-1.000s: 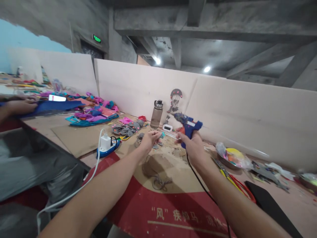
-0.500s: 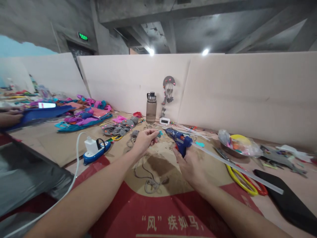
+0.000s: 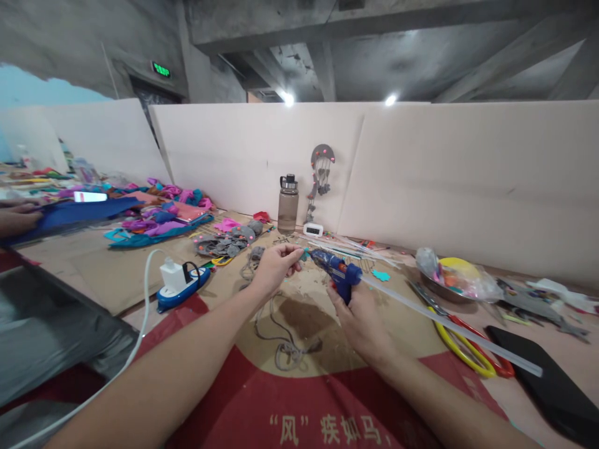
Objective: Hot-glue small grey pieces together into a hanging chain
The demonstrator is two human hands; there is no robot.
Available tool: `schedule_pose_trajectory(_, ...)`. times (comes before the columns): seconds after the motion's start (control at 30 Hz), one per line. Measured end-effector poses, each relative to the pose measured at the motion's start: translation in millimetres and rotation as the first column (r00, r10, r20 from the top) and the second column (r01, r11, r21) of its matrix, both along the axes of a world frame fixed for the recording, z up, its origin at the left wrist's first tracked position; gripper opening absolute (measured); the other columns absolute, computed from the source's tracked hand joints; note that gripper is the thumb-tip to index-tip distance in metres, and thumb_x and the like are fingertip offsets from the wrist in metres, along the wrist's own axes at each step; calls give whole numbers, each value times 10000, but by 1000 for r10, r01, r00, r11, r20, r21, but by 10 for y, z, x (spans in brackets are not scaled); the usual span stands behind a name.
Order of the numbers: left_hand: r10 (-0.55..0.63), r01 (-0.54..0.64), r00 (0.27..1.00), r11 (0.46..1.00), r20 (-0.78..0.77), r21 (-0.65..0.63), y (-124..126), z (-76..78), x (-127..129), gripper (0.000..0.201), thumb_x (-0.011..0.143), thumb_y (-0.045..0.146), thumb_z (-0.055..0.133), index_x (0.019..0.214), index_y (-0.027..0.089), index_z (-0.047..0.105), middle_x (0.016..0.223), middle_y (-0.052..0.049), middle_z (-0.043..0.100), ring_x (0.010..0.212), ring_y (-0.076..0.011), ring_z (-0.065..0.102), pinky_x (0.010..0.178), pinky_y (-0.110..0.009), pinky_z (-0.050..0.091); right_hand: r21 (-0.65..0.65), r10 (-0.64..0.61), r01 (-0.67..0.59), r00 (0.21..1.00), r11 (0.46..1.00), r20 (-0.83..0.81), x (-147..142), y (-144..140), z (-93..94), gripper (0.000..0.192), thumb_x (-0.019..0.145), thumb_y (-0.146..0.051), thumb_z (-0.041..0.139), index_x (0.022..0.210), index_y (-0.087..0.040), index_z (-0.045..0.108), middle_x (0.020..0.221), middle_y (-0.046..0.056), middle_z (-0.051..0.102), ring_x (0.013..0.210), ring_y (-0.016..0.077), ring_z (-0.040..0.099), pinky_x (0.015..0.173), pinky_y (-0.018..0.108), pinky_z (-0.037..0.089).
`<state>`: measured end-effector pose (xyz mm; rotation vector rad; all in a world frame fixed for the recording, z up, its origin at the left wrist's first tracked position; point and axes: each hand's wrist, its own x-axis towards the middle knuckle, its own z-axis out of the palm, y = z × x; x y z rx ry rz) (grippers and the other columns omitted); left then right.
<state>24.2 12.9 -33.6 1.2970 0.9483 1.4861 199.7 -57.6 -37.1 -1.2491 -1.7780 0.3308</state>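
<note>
Between the fingertips of my left hand (image 3: 279, 268) is a small teal piece (image 3: 305, 254), probably felt; its shape is mostly hidden. My right hand (image 3: 359, 315) grips a blue glue gun (image 3: 337, 268), its nozzle pointing left and right up at the teal piece. A long clear glue stick (image 3: 449, 321) sticks out of the gun's back toward the lower right. Below my hands, a grey cord (image 3: 287, 352) lies loosely coiled on the paper. A teal flower-shaped cutout (image 3: 380, 275) lies just past the gun.
Scissors (image 3: 461, 349) and a black phone-like slab (image 3: 538, 374) lie at right, near a metal bowl (image 3: 442, 288). A bottle (image 3: 287, 209) and small clock (image 3: 312, 230) stand at the back. Grey cutouts (image 3: 227, 243) and a power strip (image 3: 182, 290) are at left, beyond them another person's hand (image 3: 19, 219).
The glue gun's nozzle has come closer to the teal piece, from a small gap to near contact. My left hand has barely moved; the view has shifted slightly.
</note>
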Motion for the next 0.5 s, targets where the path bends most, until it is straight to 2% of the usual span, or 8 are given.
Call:
schedule_pose_trajectory(0.13, -6, 7, 999, 1000, -41, 21, -10, -1, -10, 318, 697, 417, 682, 788, 119, 621, 487, 2, 573, 366, -47, 389, 376, -168, 249, 44, 7, -8, 1000, 999, 9, 4, 21, -37, 273, 844, -350, 445, 997, -149, 548, 886, 102, 644, 768, 204, 591, 714, 327, 464)
schedule_pose_trajectory(0.5, 2, 1, 997, 1000, -83, 29, -26, 7, -10, 310, 714, 409, 659, 802, 114, 618, 488, 6, 570, 377, -52, 390, 386, -177, 255, -7, -1, 1, 1000, 1000, 10, 0, -21, -4, 282, 845, -354, 442, 976, -132, 557, 883, 116, 651, 752, 203, 595, 700, 319, 463)
